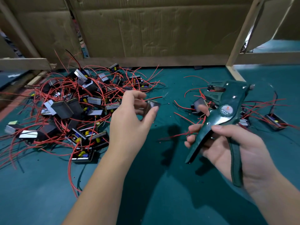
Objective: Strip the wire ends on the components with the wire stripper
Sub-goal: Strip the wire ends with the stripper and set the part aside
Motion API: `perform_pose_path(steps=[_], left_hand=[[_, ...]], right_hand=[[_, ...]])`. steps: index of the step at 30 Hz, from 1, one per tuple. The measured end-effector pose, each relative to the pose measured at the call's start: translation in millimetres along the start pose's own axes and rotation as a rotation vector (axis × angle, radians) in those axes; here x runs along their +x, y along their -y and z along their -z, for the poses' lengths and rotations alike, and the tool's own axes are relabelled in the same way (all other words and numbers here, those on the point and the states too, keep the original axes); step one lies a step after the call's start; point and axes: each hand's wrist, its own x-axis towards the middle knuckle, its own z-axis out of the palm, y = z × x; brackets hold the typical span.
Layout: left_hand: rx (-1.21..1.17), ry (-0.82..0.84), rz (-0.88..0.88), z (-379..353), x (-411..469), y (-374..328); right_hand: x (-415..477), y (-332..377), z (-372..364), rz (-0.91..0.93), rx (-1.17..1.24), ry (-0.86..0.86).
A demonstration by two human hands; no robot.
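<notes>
My left hand [129, 117] pinches a small black box component [151, 107] between thumb and fingers, blurred, above the green table. A red wire [154, 97] runs from it to the right. My right hand [230, 150] grips the dark green wire stripper [225, 111] by its handles, jaws pointing up and left. Its handles are spread apart. A large tangled pile of black components with red wires [73, 108] lies to the left of my left hand.
A smaller group of components with red wires [274, 122] lies behind the stripper at the right. The green mat [162, 184] covers the table. Cardboard walls [154, 34] and a wooden post [238, 46] close off the back. Bits of red insulation dot the mat.
</notes>
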Motion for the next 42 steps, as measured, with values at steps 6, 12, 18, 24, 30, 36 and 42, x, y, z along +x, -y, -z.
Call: perform_pose_path(steps=[6, 12, 18, 24, 30, 36, 42], left_hand=[[-0.083, 0.097, -0.272, -3.3, -4.1, -13.3], [-0.132, 0.265, -0.227, -17.4, -15.9, -18.3], [-0.116, 0.292, -0.171, -15.9, -15.8, -18.0], [-0.415, 0.179, -0.059, -14.8, -12.7, -20.7], [-0.565, 0.225, 0.119, -14.3, -10.1, -20.0], [-0.647, 0.223, 0.223, -11.6, -8.7, -24.7], [-0.567, 0.387, 0.288, -8.8, -10.9, -28.3]], right_hand=[[-7.0, 3.6, -0.8, -0.063, 0.086, 0.224], [-9.7, 0.0, -2.5, -0.086, 0.030, 0.293], [-6.4, -9.3, -3.1, -0.089, -0.003, 0.244], [-7.6, -8.1, -5.7, -0.088, 0.079, 0.257], [-8.2, -13.3, -6.8, -0.113, 0.071, 0.255], [-8.1, -15.8, -6.9, -0.073, 0.057, 0.252], [-10.6, -7.6, -7.0, 0.003, 0.043, 0.266]])
